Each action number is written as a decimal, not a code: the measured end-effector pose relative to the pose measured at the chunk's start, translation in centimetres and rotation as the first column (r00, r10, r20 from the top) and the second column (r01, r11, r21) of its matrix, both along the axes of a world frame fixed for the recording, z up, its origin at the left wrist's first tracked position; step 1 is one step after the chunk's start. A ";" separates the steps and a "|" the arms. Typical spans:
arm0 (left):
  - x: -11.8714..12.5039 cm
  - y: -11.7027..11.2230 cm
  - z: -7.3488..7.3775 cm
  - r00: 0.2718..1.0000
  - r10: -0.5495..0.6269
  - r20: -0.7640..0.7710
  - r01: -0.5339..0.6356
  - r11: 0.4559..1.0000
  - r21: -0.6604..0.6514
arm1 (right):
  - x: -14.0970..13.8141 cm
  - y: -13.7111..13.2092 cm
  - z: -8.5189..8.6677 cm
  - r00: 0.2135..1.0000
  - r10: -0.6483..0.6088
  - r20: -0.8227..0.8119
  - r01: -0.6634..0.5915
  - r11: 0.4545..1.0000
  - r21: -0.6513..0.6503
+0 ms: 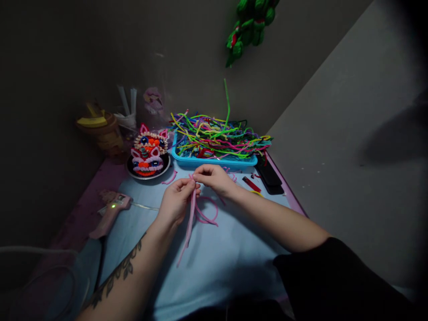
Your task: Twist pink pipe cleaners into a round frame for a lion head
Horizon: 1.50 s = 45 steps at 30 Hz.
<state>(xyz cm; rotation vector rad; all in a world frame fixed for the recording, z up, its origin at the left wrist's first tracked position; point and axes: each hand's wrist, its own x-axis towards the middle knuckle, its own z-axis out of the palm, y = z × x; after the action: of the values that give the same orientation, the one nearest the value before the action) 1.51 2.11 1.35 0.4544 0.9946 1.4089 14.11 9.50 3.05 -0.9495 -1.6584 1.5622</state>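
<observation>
while the left hand (175, 201) and right hand (214, 177) both pinch the top of the pink pipe cleaners (189, 223) over the blue mat (234, 249), just in front of the tray (214, 161), i'd say twist tight and close to the pinch so the loose tails don't splay.

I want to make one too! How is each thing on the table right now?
Left hand: fingers pinched on the pink pipe cleaners.
Right hand: fingers pinched on their top end.
Pink pipe cleaners: held at the top, tails trailing down, one looped.
Glue gun: lying down, green light on.
Blue tray: piled full of coloured pipe cleaners.
Black plate: holds fuzzy faces.
</observation>
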 end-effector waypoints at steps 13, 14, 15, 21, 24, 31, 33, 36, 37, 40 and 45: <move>0.1 -0.2 0.4 0.996 -0.085 -0.039 0.083 0.994 -0.066 | 0.4 0.1 0.2 0.994 -0.079 0.075 0.073 0.995 0.074; 0.1 -0.3 0.4 0.995 -0.089 -0.041 0.086 0.994 -0.071 | 0.4 0.1 0.2 0.994 -0.083 0.077 0.077 0.994 0.077; 0.1 -0.3 0.4 0.995 -0.095 -0.043 0.091 0.993 -0.073 | 0.4 0.0 0.3 0.994 -0.082 0.077 0.076 0.994 0.075; 0.0 -0.3 0.2 0.992 -0.119 -0.044 0.117 0.992 -0.049 | 0.4 0.0 0.5 0.999 0.010 0.046 -0.009 0.999 -0.037; -0.1 -0.3 0.3 0.986 -0.165 -0.023 0.165 0.986 -0.021 | 0.6 0.1 0.5 0.994 0.105 -0.007 -0.105 0.978 -0.180; 0.4 -0.9 0.9 0.945 -0.317 0.083 0.313 0.948 0.061 | 0.8 0.4 0.4 0.988 0.127 -0.086 -0.144 0.957 -0.250; 0.7 -1.0 0.9 0.942 -0.317 0.111 0.309 0.948 0.079 | 0.8 0.8 0.7 0.998 0.055 -0.041 -0.062 0.982 -0.178; 0.7 -0.9 0.9 0.940 -0.289 0.180 0.284 0.957 0.057 | 1.1 1.9 1.5 0.998 -0.064 -0.017 0.061 0.992 -0.106; 0.6 -0.8 0.8 0.938 -0.283 0.203 0.280 0.959 0.042 | 1.2 2.3 1.8 0.994 -0.103 -0.022 0.100 0.991 -0.094; 0.2 -0.6 0.8 0.924 -0.279 0.259 0.290 0.957 -0.002 | 1.7 3.8 2.9 0.977 -0.210 -0.046 0.206 0.976 -0.076; -0.3 -0.5 0.8 0.893 -0.340 0.296 0.365 0.930 -0.035 | 2.7 6.1 4.0 0.955 -0.286 -0.074 0.277 0.954 -0.116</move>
<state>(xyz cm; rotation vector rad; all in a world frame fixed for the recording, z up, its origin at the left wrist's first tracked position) 1.24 1.62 2.17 0.3330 0.6947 1.0590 16.84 15.56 7.09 -1.1002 -1.3240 1.4835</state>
